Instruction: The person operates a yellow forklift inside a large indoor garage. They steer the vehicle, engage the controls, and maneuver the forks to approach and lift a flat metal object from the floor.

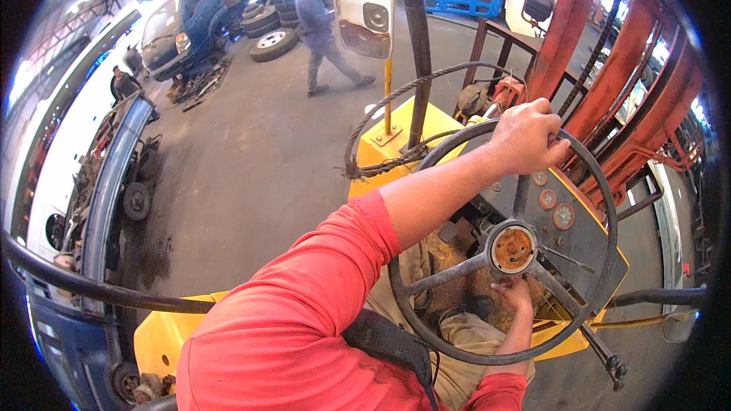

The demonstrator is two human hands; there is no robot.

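Observation:
My left arm, in a red sleeve, reaches across to the far rim of a black steering wheel [608, 205]. There my left hand [527, 137] is closed around the rim. Lower down, my right hand [515, 292] is beneath the wheel, just under its rusty round hub [512, 249]. Its fingers are curled near the steering column, and whatever they grip is hidden. A thin lever [567, 258] sticks out to the right of the hub. Round gauges [563, 216] sit in the dark dashboard beyond the wheel.
Red mast rails [567, 30] rise ahead of the yellow forklift body [373, 144]. Black-knobbed levers [609, 361] stand at right. A looped wire cable [352, 137] hangs by the front post. On the left, a person [316, 30] walks past tyres [274, 44] and a dark truck [179, 27].

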